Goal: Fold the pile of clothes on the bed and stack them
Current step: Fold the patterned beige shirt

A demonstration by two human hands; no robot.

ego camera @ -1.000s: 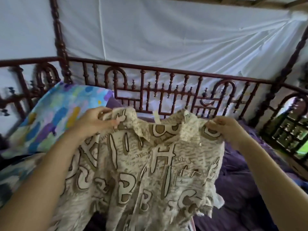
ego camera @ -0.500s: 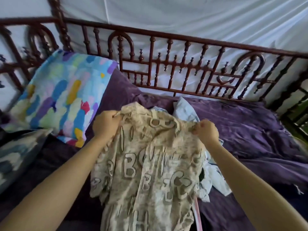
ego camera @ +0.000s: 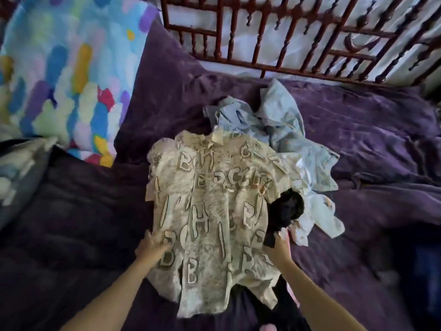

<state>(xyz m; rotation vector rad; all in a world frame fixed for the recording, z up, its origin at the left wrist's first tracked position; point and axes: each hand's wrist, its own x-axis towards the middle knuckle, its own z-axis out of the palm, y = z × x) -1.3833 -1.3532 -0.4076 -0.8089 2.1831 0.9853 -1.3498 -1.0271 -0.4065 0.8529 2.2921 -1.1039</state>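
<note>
A beige shirt (ego camera: 214, 211) printed with large letters lies spread flat on the purple bedspread (ego camera: 370, 144), collar away from me. My left hand (ego camera: 152, 244) rests on its left edge with the fingers spread. At the shirt's right edge my right hand (ego camera: 278, 249) lies with its fingers stretched forward, touching a black garment (ego camera: 288, 209) that sticks out from under the shirt. A crumpled light blue garment (ego camera: 281, 125) and a pale printed piece (ego camera: 317, 211) lie behind and to the right of the shirt.
A colourful patterned pillow (ego camera: 66, 68) leans at the back left, with a second pillow (ego camera: 16, 175) at the left edge. A dark red wooden railing (ego camera: 286, 32) runs along the far side of the bed, white cloth behind it.
The shirt, held up by its shoulders a second ago, now lies flat on the bed. Both hands have let go of the shoulders and moved down to its lower side edges.
</note>
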